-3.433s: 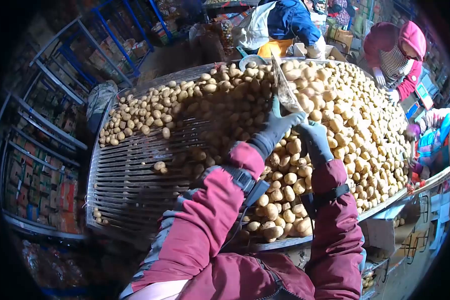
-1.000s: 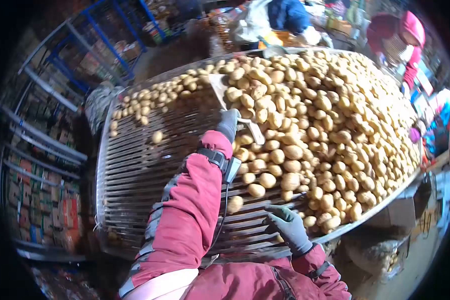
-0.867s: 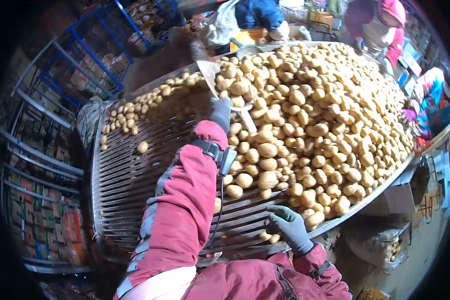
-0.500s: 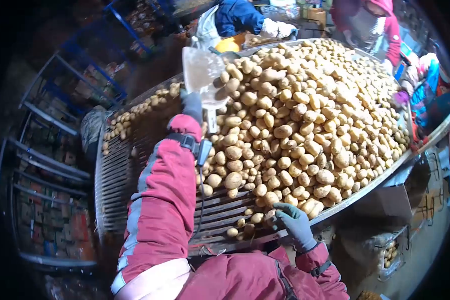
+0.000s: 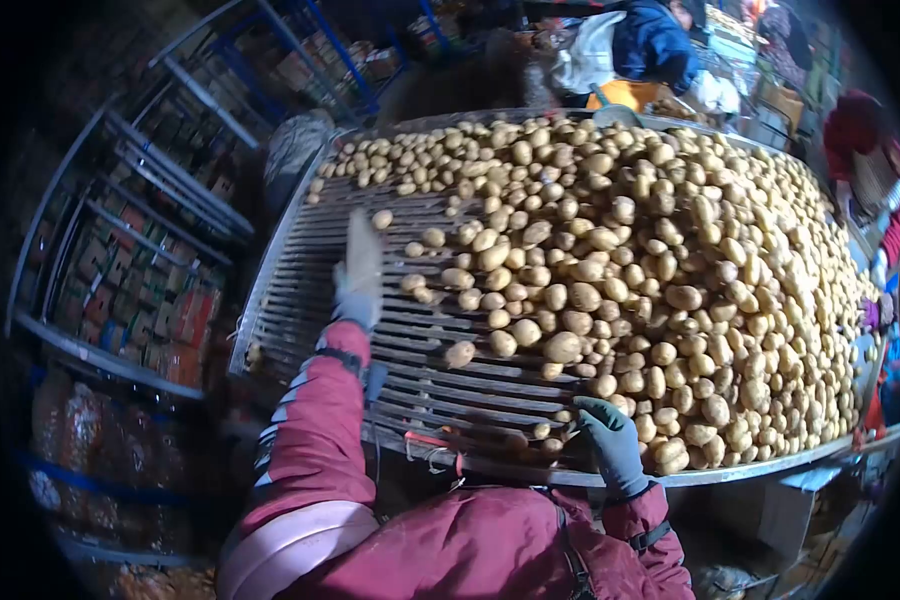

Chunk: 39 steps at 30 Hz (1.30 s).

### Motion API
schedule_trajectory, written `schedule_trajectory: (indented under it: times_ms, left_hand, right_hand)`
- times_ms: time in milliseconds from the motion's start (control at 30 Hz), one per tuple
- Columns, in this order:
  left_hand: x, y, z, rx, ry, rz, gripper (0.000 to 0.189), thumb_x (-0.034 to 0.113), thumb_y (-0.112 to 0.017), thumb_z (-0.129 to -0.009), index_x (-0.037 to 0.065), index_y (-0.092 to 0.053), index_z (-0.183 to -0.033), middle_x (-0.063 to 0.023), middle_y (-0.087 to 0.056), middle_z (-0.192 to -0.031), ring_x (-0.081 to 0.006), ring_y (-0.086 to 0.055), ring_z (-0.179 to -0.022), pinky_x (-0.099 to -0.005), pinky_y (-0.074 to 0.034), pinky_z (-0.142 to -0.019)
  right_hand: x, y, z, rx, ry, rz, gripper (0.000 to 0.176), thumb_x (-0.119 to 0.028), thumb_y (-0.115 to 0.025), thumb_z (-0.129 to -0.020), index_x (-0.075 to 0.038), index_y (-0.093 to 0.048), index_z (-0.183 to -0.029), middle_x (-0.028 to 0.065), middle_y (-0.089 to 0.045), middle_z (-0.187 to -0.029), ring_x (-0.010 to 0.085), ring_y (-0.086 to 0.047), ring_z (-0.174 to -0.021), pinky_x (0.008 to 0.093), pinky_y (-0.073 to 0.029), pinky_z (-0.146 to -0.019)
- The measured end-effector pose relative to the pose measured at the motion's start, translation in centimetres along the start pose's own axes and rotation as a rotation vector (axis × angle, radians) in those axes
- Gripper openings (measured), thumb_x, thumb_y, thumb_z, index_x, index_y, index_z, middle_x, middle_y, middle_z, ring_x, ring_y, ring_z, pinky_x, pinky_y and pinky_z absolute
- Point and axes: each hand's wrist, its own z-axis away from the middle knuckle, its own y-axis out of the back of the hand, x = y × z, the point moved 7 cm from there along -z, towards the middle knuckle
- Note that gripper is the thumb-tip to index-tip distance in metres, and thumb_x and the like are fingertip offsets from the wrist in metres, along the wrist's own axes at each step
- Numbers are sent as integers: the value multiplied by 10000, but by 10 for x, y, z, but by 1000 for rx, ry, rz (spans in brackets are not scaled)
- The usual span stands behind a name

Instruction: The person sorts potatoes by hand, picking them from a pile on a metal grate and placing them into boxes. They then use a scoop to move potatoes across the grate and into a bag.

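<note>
Holding: your left hand (image 5: pixel 355 300), fingers closed round the handle of the scoop (image 5: pixel 362 245), over the slatted bench (image 5: pixel 300 280).
Right hand (image 5: pixel 610 440): fingers open, resting at the bench rim beside the potatoes (image 5: pixel 620 250).
Handling: the scoop is likely light and stiff; grip its handle.

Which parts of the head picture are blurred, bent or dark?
In the head view, the left hand and the pale tool it holds are smeared by motion; the right hand and the potatoes look sharp and brightly lit; the fisheye lens bends the slatted table and the shaded shelves; the corners are black.
</note>
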Motion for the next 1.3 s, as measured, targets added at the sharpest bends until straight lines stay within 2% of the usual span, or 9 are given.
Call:
schedule_trajectory:
  times_ms: [100,267,533,700,767,867,1067,1100,1300]
  left_hand:
    - [68,-163,76,-138,177,-201,618,-35,-679,-858,57,-441,-1421,-92,-630,-1168,-205,-651,-941,-313,-560,-777]
    - [-29,-212,38,-133,-102,-527,744,-53,-529,-873,26,-286,-1572,-193,-602,-1290,-263,-593,-1116,-360,-478,-990]
    - [68,-44,-75,-64,-161,-516,797,-148,-449,-855,92,-266,-1593,-201,-564,-1355,-246,-578,-1166,-337,-475,-1001]
    - [-15,111,-206,-36,224,-256,815,-119,-461,-898,237,-268,-1605,-203,-569,-1339,-252,-592,-1158,-363,-499,-965]
    - [-1,69,-196,-48,-419,-693,774,-29,-519,-934,334,-301,-1582,-230,-581,-1321,-288,-609,-1139,-420,-522,-914]
    - [29,-46,-131,-12,-405,-1485,717,11,-550,-935,246,-328,-1575,-267,-571,-1342,-323,-603,-1156,-438,-519,-924]
    - [-39,-156,-28,-371,5,-286,785,-98,-510,-842,66,-294,-1578,-218,-619,-1288,-285,-621,-1105,-363,-525,-913]
    - [-40,-154,-13,-264,45,-647,814,-75,-521,-820,56,-278,-1585,-208,-614,-1281,-251,-616,-1095,-337,-534,-885]
    - [-116,-124,20,-209,261,-392,812,-53,-535,-795,-15,-269,-1562,-211,-657,-1148,-247,-653,-920,-364,-562,-770]
  right_hand:
    - [26,-35,-28,-123,-32,50,293,-104,-637,-978,22,-643,-1242,50,-710,-917,120,-673,-720,257,-563,-628]
    - [26,-121,-53,-171,-126,96,220,-138,-628,-990,6,-644,-1156,74,-704,-872,143,-668,-680,263,-544,-595]
    - [73,-150,-74,-118,-209,106,313,-177,-626,-1003,-2,-636,-1262,98,-727,-931,169,-704,-745,283,-590,-653]
    - [80,-152,-64,1,-216,93,324,-178,-628,-1001,6,-628,-1268,105,-730,-908,184,-702,-690,290,-586,-617]
    - [88,-147,-60,60,-152,82,304,-163,-631,-1002,-13,-639,-1266,78,-726,-886,163,-688,-674,279,-563,-598]
    - [81,-148,-47,84,-159,88,286,-164,-681,-961,-36,-670,-1217,1,-689,-928,76,-624,-770,236,-512,-660]
    - [73,-139,-40,47,-87,126,333,-193,-647,-997,-24,-636,-1284,76,-730,-942,149,-697,-718,265,-568,-634]
    - [70,-135,-37,30,-91,139,334,-190,-642,-996,-23,-634,-1286,77,-730,-952,148,-698,-721,266,-572,-641]
    - [57,-74,-14,-33,11,235,334,-176,-627,-993,-14,-629,-1285,72,-727,-951,137,-696,-731,266,-581,-649]
